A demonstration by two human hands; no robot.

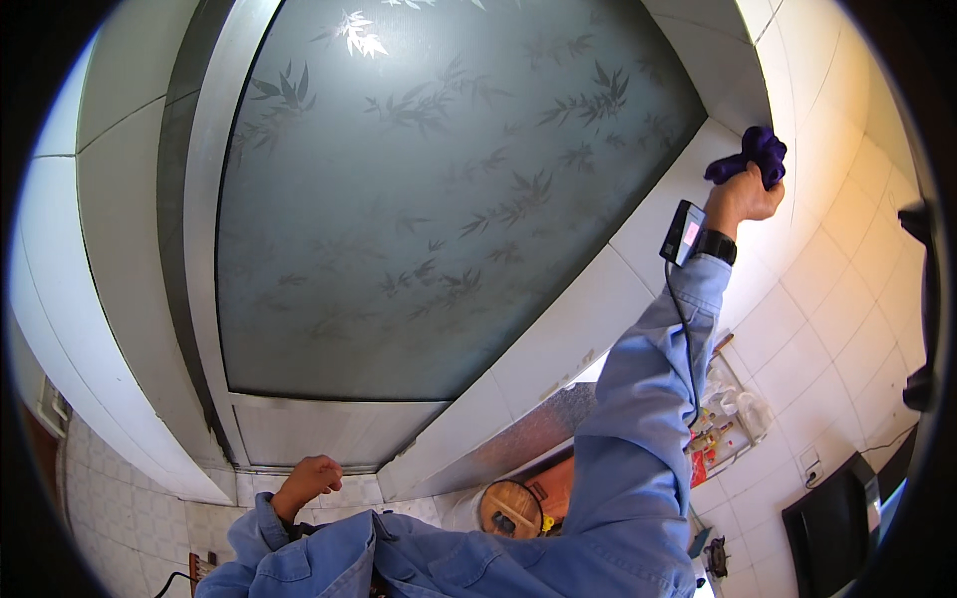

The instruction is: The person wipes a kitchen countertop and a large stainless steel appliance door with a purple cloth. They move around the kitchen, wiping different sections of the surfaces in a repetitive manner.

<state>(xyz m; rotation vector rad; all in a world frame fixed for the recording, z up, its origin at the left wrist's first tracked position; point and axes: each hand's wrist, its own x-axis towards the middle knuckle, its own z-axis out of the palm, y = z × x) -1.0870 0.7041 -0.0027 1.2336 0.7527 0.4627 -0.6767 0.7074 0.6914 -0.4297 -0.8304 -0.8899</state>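
My right hand (748, 198) is raised at the upper right and grips a bunched purple cloth (755, 157). The cloth lies against the white-tiled wall corner (774, 97) beside the door frame. A black strap with a small device (682, 233) and a cable sits on that wrist. Down near my waist, my left hand (310, 480) hangs with its fingers curled together and nothing visible in them. In front of me stands a sliding door with a frosted glass panel (419, 224) printed with bamboo leaves, set in a silver metal frame (205, 187).
A wall shelf (725, 426) with bottles and plastic bags hangs at the right. Below it are a black range hood (826, 523) and a wall socket (811, 465). A round wooden lid (511, 508) lies low behind my right arm. Tiled floor (127, 501) extends at the lower left.
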